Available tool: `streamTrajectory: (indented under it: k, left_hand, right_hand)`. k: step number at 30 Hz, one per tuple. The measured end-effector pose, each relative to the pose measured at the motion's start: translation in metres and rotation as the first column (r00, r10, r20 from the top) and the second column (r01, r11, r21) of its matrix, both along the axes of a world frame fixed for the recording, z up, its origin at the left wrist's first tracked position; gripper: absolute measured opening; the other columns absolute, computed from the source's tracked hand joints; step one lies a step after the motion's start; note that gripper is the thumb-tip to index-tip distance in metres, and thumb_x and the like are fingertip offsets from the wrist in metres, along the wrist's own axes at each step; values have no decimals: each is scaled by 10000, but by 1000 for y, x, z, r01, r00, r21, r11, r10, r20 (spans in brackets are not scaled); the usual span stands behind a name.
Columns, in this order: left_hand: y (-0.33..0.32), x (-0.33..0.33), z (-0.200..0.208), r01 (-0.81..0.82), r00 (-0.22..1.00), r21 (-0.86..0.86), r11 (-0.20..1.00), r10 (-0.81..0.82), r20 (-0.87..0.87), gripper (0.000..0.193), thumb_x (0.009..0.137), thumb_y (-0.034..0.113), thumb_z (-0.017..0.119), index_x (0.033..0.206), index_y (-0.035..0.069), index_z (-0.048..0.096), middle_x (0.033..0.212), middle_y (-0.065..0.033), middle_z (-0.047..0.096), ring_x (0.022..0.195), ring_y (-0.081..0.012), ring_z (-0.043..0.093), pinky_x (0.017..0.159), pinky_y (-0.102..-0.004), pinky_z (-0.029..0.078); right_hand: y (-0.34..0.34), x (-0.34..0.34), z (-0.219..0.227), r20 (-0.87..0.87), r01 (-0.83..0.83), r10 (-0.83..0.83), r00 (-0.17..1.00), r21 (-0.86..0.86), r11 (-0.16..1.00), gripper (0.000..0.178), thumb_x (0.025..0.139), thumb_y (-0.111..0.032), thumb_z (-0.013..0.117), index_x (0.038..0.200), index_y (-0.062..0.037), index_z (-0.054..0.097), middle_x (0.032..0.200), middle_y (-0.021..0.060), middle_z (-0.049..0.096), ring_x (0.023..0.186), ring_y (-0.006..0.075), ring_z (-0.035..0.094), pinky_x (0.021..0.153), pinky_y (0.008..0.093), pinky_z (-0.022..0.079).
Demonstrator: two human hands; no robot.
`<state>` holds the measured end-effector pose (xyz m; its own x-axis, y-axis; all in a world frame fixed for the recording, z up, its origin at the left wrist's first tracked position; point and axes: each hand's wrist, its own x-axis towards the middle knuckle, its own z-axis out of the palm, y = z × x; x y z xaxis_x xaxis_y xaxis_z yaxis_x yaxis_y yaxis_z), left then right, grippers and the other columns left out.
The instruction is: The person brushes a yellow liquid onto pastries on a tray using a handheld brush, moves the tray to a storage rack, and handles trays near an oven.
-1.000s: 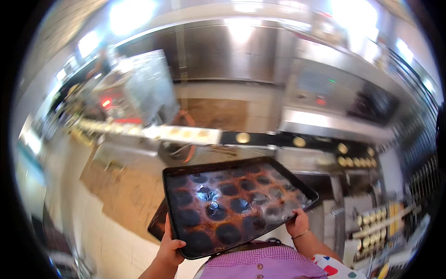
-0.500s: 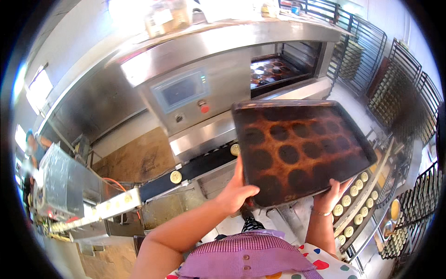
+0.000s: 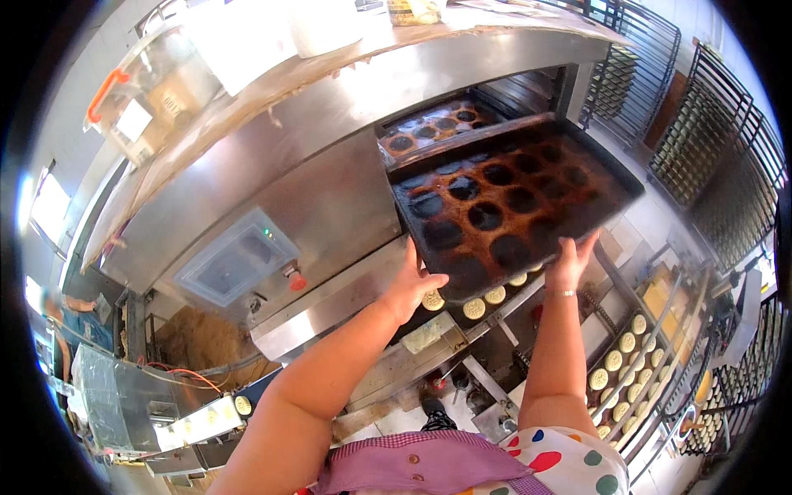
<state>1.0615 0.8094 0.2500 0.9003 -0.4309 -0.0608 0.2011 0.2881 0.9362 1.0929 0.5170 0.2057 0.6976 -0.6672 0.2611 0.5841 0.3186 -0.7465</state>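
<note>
In the head view, the dark baking tray (image 3: 511, 206) had moved forward and up since half a second earlier, from in front of the stainless-steel machine (image 3: 346, 181) to right before its opening. Its far rim now overlapped the second tray (image 3: 437, 128) lying inside; whether the two touched could not be told. The work in hand had thus apparently been brought to the mouth of the machine, with the carried tray not yet beside or upon the other.

The left hand (image 3: 412, 289) was closed on the near left corner, thumb over the rim; the right hand (image 3: 569, 268) gripped the near edge farther right, its fingers partly hidden beneath. Held above a row of pale patterned dough rounds (image 3: 474, 308), the tray tilted somewhat. Its shallow, rimmed base was scorched amber-brown, with rows of black circular marks and a glossy sheen toward the far left.
</note>
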Motion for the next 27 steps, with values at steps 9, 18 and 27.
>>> streamTrajectory:
  k: [9,18,27]
  left_hand:
    - [56,-26,-46,-46,999,276,960,40,26,692,862,126,617,1426,97,216,1455,-93,206,1237,-255,408,995,-410,364]
    - [150,-165,-77,-205,967,315,927,242,-81,615,840,8,592,1380,99,311,1354,-77,353,1193,-222,458,905,-358,427]
    - [239,-430,-170,-312,731,630,711,603,-319,470,845,108,622,1285,43,471,1199,-96,565,1034,-181,566,905,-305,437]
  right_hand:
    - [166,150,4,-346,-339,371,862,152,929,954,782,-15,560,1445,-258,-83,1063,131,524,709,189,546,522,355,558]
    - [158,177,16,-542,-719,612,576,20,695,801,855,-196,608,1452,-215,76,913,108,628,621,223,649,479,317,516]
    - [287,-147,-82,-732,-937,659,172,84,338,323,914,-188,513,1208,-54,512,924,89,647,709,181,646,574,280,514]
